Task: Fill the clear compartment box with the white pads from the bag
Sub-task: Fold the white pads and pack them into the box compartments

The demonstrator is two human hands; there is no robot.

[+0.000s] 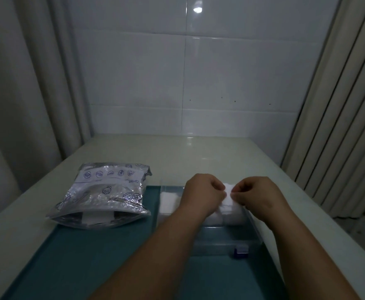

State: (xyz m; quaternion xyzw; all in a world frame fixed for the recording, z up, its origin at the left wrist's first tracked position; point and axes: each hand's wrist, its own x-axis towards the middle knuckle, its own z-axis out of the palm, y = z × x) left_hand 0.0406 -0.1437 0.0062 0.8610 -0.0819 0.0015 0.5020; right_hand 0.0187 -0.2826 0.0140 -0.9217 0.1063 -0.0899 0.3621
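A clear compartment box [253, 226] lies on a teal mat [90, 256], with its lid open toward me. White pads [168, 199] fill its far left compartment. Over the box's far right part, my left hand [203, 194] and my right hand [257, 195] both pinch one white pad [228, 191] between their fingertips. More white pads [227, 207] show under that one in the box. The shiny printed bag [103, 195] lies to the left, its mouth facing me, with a white pad [95, 218] visible inside.
The mat sits on a pale table [199, 152] against a white tiled wall. Curtains hang at the left, and a ribbed panel stands at the right. A small purple latch [240, 250] sits on the lid's near edge.
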